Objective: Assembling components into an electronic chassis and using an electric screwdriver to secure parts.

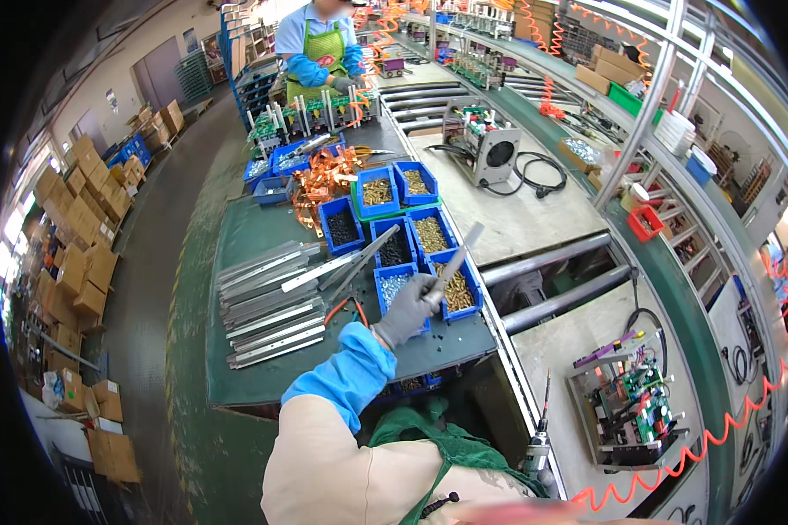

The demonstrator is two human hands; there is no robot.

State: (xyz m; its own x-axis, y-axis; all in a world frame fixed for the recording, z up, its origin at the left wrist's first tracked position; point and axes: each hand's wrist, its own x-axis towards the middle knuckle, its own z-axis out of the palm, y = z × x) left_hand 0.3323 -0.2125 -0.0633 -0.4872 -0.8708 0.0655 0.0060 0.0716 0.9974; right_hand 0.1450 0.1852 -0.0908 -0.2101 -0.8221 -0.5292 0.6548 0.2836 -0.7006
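Observation:
My left hand, in a grey glove and blue sleeve cover, is closed around one end of a flat metal strip. The strip slants up and away over the blue bins of brass-coloured screws. Left of the hand, several similar metal strips lie stacked on the green bench, beside pliers with red-orange handles. At the lower edge, a power screwdriver points upward. My right hand shows only in part, grey-gloved and closed around its lower body.
Copper-coloured parts lie behind the strips. Right of the bench, a roller conveyor carries an open circuit-board assembly and a unit with a round fan opening. An orange coiled hose crosses lower right. A co-worker stands at the far end.

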